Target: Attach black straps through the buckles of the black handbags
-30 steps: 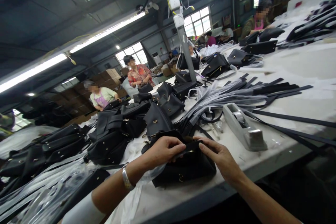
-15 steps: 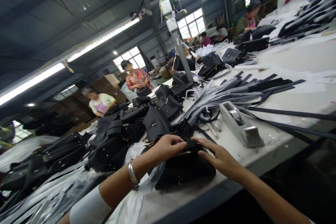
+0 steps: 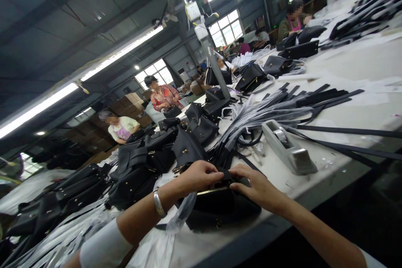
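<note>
A black handbag (image 3: 224,209) with a gold zip and a small gold clasp rests near the table's front edge. My left hand (image 3: 201,176) is closed at its top, thumb and fingers pinching the dark edge above the zip. From the other side my right hand (image 3: 253,186) grips the same top part between thumb and bent fingers. The fingertips of both hands nearly meet. A plastic-wrapped strap (image 3: 185,211) hangs at the bag's left side, below my left wrist. What exactly lies under the fingertips is hidden.
A grey tape dispenser (image 3: 289,148) stands right of the bag. Behind it lie many wrapped straps (image 3: 266,109). Several black handbags (image 3: 188,146) crowd the left and middle of the white table (image 3: 354,134). A metal post (image 3: 216,65) rises beyond. Co-workers (image 3: 165,94) are across the table.
My right hand's fingers have bent and closed in on the bag's top. More of the gold zip shows now. The left hand has barely moved, and the view has shifted slightly.
</note>
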Available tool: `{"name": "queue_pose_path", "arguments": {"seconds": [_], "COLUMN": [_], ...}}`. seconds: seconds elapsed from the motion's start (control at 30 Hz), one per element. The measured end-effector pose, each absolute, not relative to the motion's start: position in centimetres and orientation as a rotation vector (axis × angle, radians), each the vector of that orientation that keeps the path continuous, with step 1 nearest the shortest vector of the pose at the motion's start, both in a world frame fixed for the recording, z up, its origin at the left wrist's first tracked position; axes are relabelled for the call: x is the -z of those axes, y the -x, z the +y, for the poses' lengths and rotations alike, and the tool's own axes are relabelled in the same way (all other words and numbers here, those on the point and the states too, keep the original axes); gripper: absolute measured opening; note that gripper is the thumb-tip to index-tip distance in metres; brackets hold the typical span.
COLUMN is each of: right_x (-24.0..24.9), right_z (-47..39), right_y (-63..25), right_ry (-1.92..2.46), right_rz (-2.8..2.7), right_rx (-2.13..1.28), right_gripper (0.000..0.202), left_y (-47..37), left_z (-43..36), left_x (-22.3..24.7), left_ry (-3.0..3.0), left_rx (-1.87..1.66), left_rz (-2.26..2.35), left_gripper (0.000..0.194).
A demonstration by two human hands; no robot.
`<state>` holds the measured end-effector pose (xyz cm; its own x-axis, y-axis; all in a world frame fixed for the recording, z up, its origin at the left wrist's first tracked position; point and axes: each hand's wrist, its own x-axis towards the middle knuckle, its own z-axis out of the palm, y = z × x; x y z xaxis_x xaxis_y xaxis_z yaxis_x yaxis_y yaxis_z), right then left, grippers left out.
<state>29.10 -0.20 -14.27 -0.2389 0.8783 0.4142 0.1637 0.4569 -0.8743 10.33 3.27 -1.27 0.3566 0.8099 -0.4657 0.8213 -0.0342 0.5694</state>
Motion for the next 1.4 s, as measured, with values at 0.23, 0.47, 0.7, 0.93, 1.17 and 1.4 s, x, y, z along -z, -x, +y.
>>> {"name": "queue_pose_path", "arguments": {"seconds": [0.23,0.47,0.7,0.93,1.17,1.4], "right_x": [14.5,15.1,15.1,15.0,14.3,14.4], "right_z": [-1.9,-2.4,-2.7,-3.0,-3.3,-3.3], "right_y": [-27.1,-25.9,-25.6,-25.7,-25.5,-25.6], "right_ry": [1.067,1.062,1.105,1.129,1.183,1.191], "right_rz": [-1.533,-1.450,-1.409,-1.399,-1.486,-1.501], "right_rx": [-0.716,-0.655,-0.639,-0.619,-0.602,-0.614], "right_gripper": [0.018,0.019,0.019,0.017,0.017,0.016], "left_y": [-11.1,-12.1,-12.3,-13.1,-13.6,-14.9], "left_z": [3.0,2.6,3.1,3.0,4.0,4.5], "left_x": [-0.3,-1.5,-1.5,-1.9,-2.6,-2.3], "left_ry": [-2.163,-2.504,-2.614,-2.562,-2.489,-2.480], "left_rx": [0.207,0.300,0.354,0.439,0.678,0.733], "left_rz": [1.439,1.392,1.368,1.339,1.228,1.155], "left_gripper": [0.037,0.030,0.028,0.026,0.025,0.023]}}
